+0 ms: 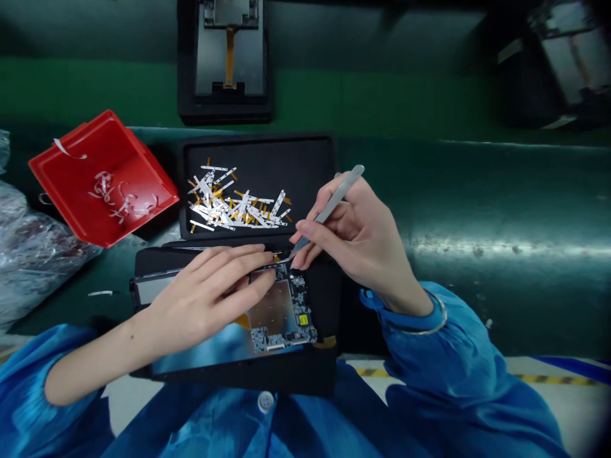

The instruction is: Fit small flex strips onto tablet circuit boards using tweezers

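My left hand lies with extended fingers across the top edge of a bare circuit board, and its fingertips touch the board. The board sits on a tablet-like device in a black holder. My right hand pinches steel tweezers, whose tip reaches the board's upper edge beside my left fingertips. My left hand hides part of the board. Behind it, a black tray holds a heap of white strips with amber flexible tails.
A red plastic tray with white scraps stands at the left, beside a crumpled clear plastic bag. A loose white strip lies on the green bench. Further devices in black holders stand beyond the bench's raised far edge.
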Available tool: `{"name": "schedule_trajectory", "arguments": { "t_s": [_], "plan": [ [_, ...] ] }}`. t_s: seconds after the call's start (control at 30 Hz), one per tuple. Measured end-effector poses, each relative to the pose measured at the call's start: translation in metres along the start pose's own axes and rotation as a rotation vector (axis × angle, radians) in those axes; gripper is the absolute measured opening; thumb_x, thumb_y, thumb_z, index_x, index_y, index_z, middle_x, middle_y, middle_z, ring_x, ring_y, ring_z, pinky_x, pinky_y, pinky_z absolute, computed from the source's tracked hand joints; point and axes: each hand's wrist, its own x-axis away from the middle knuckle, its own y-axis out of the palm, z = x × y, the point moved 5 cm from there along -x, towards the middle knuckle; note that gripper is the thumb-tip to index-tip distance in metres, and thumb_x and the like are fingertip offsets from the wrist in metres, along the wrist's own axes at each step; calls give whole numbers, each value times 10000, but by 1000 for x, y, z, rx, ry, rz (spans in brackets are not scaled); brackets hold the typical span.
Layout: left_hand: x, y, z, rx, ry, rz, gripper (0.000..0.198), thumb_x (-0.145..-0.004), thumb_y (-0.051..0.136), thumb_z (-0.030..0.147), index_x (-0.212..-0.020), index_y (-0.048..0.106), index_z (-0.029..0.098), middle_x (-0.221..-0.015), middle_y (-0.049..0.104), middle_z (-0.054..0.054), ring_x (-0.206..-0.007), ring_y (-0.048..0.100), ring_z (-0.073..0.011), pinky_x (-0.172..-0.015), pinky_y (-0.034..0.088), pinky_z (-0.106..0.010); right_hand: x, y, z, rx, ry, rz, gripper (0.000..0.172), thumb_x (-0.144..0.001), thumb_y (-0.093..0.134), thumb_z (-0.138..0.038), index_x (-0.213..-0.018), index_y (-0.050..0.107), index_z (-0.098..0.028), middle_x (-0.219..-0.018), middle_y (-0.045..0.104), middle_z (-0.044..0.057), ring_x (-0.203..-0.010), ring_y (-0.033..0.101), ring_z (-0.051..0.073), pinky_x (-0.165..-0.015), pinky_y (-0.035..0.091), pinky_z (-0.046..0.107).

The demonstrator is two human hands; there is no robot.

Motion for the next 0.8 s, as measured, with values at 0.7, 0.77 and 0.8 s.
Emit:
{"name": "schedule_trajectory", "arguments": {
  "t_s": [0.7,0.77,0.8],
  "plan": [
    [-3,-1,8,-197,113,-33,289,-999,414,122,-1239,570,82,-1230,687,-168,-1203,632,-301,-876,573,-398,4,3,-8,158,-82,-19,255,-823,732,-325,-884,494,-257,-704,609,-62,-575,676,139,-503,568,279],
    [-5,-2,12,-280,166,-33,289,-993,407,97,-1224,572,46,-1203,697,-180,-1161,655,-315,-854,578,-398,4,4,-7,150,-96,-5,253,-831,723,-348,-880,494,-252,-704,602,-58,-582,673,139,-506,560,273],
    [-6,-3,14,-318,182,-36,287,-989,408,84,-1219,573,39,-1202,698,-181,-1145,663,-316,-844,579,-395,5,3,-8,153,-112,27,251,-833,721,-358,-874,499,-249,-711,599,-54,-597,673,137,-516,555,268]
  ]
}}
